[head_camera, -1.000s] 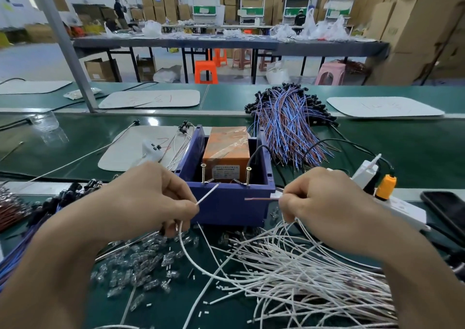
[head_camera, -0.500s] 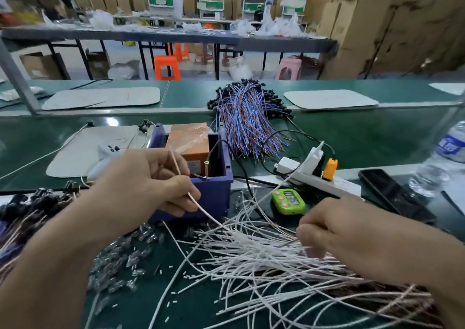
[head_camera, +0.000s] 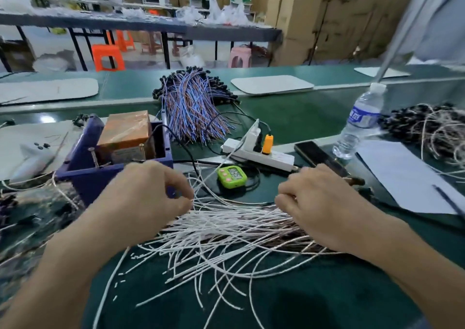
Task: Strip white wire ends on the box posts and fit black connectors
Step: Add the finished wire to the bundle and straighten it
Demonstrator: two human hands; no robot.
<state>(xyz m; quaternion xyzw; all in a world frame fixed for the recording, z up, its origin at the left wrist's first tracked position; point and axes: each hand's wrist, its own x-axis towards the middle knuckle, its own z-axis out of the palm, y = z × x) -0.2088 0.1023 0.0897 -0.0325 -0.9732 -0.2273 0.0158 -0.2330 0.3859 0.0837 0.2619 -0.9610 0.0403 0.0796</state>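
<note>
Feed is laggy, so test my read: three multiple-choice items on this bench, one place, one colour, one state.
1. The green timer lies: A inside the purple box; B just in front of the power strip; C on the paper sheet.
2. The cylindrical plug on the strip is: A blue; B red; C orange.
3. The water bottle: A stands upright; B lies flat; C is upside down.
Key: B, it sits right before the strip; C, its body is orange; A, its cap points up.
</note>
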